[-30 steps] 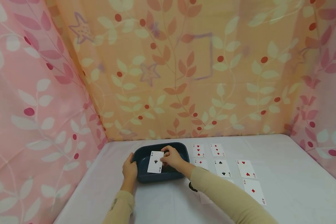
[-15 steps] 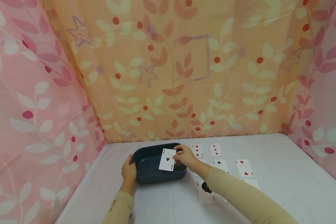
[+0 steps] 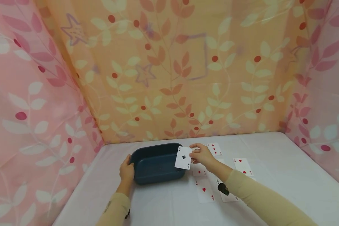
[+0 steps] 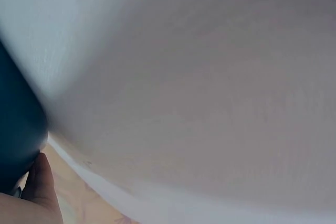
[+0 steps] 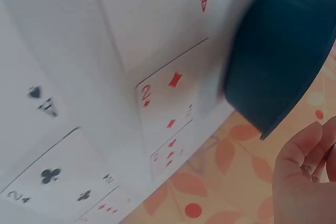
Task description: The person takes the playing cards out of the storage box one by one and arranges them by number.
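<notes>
My right hand [image 3: 201, 156] pinches an ace of clubs [image 3: 183, 158] between thumb and fingers, face up, over the right end of a dark blue basin [image 3: 139, 179]. In the right wrist view the hand's curled fingers show, but not the card. My left hand [image 3: 127, 169] grips the basin's left end, thumb at the rim. In the left wrist view only a small part of that hand [image 4: 39, 198] shows beside the basin's blue wall [image 4: 18, 124]. No card shows inside the basin.
Face-up cards lie right of the basin: ace of hearts [image 3: 204, 190], two of diamonds [image 5: 170, 100], two of clubs [image 5: 63, 174], two of hearts [image 3: 243, 166], three of diamonds [image 3: 214, 149]. My right arm covers part of them. Patterned curtains [image 3: 164, 78] surround the white table.
My right hand has carried the ace of clubs rightward from the basin's middle to its right end. My left hand still holds the basin. The head view has shifted slightly.
</notes>
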{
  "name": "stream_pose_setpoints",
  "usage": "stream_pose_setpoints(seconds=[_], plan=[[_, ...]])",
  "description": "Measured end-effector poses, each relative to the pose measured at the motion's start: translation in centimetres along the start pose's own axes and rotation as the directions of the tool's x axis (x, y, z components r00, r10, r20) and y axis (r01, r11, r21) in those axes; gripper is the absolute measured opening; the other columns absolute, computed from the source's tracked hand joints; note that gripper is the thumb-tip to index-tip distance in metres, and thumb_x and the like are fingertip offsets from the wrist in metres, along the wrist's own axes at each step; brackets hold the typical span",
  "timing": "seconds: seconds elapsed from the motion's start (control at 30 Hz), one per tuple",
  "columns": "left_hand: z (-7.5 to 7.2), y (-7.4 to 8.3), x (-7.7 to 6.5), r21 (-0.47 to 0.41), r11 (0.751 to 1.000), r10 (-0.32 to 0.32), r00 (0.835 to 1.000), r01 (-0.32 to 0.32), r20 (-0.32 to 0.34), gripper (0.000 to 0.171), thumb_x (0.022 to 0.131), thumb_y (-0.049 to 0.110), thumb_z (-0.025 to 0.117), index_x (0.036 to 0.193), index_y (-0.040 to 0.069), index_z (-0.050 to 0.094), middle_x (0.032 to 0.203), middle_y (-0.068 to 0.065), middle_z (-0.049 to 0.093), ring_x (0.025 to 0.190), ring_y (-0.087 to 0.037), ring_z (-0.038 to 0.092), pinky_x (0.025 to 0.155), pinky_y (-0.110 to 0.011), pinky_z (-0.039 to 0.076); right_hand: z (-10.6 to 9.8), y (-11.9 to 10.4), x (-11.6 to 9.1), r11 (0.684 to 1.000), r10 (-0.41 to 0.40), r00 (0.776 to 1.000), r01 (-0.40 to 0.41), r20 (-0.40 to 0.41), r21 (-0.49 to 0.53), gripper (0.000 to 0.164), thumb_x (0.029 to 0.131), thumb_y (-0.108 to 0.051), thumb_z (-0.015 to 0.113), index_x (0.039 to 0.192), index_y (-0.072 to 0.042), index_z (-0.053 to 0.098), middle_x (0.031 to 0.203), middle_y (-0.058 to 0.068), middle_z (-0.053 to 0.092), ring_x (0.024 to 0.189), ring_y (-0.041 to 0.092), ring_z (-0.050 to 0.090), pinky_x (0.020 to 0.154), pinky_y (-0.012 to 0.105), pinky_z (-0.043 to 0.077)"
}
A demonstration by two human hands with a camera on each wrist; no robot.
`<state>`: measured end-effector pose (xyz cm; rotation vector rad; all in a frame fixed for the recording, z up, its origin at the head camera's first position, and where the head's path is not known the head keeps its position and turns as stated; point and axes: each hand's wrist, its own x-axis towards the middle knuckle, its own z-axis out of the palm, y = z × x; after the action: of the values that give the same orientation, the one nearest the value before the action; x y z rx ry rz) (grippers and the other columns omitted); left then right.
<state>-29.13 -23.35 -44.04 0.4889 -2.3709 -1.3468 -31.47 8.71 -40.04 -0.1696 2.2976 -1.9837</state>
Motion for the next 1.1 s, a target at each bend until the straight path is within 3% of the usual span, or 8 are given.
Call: stream_pose_setpoints(seconds=[0.27, 0.63, 1.1], plan=[[0.2, -0.2, -0.1, 0.002, 1.000, 0.002, 1.000, -0.002, 0.014, 0.051, 0.093, 0.000, 0.045, 0.143, -0.003, 0.042, 0.146, -0.023, 0.039, 0.137, -0.043, 0.032, 0.111, -0.057, 0.022, -3.2, 0.3, -1.3, 1.000, -0.002, 1.000, 0.002, -0.021, -0.026, 0.039, 0.091, 0.000, 0.060, 0.128, 0.007, 0.049, 0.083, 0.010, 0.069, 0.060, 0.014, 0.061, 0.060, 0.026, 0.052], [0.6, -0.4, 0.1, 0.008, 1.000, 0.005, 1.000, -0.005, 0.031, 0.050, 0.094, 0.000, 0.044, 0.144, -0.002, 0.041, 0.146, -0.023, 0.039, 0.137, -0.043, 0.032, 0.110, -0.059, 0.022, -7.5, 0.7, -3.1, 1.000, 0.004, 1.000, -0.004, -0.023, -0.025, 0.043, 0.093, 0.000, 0.057, 0.134, 0.008, 0.044, 0.078, 0.002, 0.066, 0.063, 0.012, 0.059, 0.060, 0.025, 0.050], [-0.1, -0.4, 0.7, -0.002, 1.000, 0.000, 0.999, 0.000, 0.035, 0.051, 0.095, 0.002, 0.045, 0.145, -0.001, 0.040, 0.146, -0.022, 0.038, 0.138, -0.043, 0.030, 0.110, -0.059, 0.021, -12.0, 0.9, -5.4, 0.995, 0.023, 0.998, -0.028, -0.053, -0.098, 0.047, 0.095, -0.002, 0.056, 0.138, 0.008, 0.041, 0.084, 0.001, 0.066, 0.067, 0.013, 0.057, 0.060, 0.026, 0.050]])
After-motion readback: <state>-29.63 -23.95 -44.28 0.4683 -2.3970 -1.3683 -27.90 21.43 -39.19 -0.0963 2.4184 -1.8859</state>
